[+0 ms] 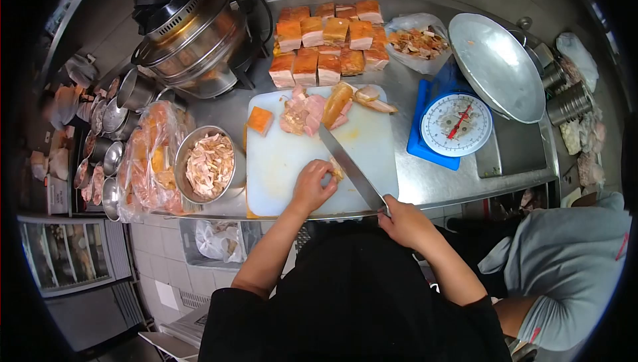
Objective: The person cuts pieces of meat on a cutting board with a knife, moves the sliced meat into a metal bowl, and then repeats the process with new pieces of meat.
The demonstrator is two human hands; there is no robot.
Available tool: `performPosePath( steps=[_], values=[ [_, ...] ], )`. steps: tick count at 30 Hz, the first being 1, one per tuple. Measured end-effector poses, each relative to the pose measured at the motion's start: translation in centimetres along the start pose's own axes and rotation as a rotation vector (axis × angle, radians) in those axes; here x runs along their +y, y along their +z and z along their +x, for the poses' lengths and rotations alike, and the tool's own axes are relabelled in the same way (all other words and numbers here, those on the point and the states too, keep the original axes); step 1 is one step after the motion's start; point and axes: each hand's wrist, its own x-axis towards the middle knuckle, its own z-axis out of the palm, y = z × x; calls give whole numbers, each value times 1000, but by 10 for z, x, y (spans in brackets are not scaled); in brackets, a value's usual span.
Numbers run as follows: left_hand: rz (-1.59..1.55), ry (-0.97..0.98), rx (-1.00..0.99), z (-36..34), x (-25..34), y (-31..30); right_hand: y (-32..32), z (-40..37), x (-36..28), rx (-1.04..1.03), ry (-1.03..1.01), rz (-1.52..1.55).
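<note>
Cutting in hand, by the look of it: slicing meat on a white board (286, 163) at the counter (415, 186)'s near edge. Left hand (312, 189) bent over a small piece (337, 171), nearer the board's near edge than its far one; fingers curled and close together, whether pinching or just pressing, cannot tell. Right hand (404, 221) just past the near edge, fingers wrapped round the handle of the knife (355, 176); blade slants toward the far edge, just beside the piece. A further cut seems to call for a steady hold, fingertips tucked clear of the steel.

Textures: long, flat, tapering blade; limp, pale pink slices (302, 115) heaped toward the far edge; orange-skinned cube (260, 121), crisp-looking, at the far-left corner.
</note>
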Motion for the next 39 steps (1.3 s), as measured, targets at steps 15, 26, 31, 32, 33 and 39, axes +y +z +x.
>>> performPosePath(
  steps=[15, 26, 31, 32, 33, 39],
  values=[
    [39, 34, 36, -3, -2, 3, -5, -2, -5, -119, -36, -63],
    [98, -7, -35, -4, -7, 3, 47, 65, 8, -51, -69, -74],
    [107, 81, 69, 0, -3, 9, 25, 48, 13, -60, -36, 79],
    [114, 56, 87, -3, -4, 9, 27, 41, 19, 28, -85, 103],
    [120, 55, 96, -3, -2, 8, 20, 31, 18, 27, -95, 99],
    [412, 6, 91, 5, 28, 13, -10, -7, 47, 89, 176, 308]
  ],
)
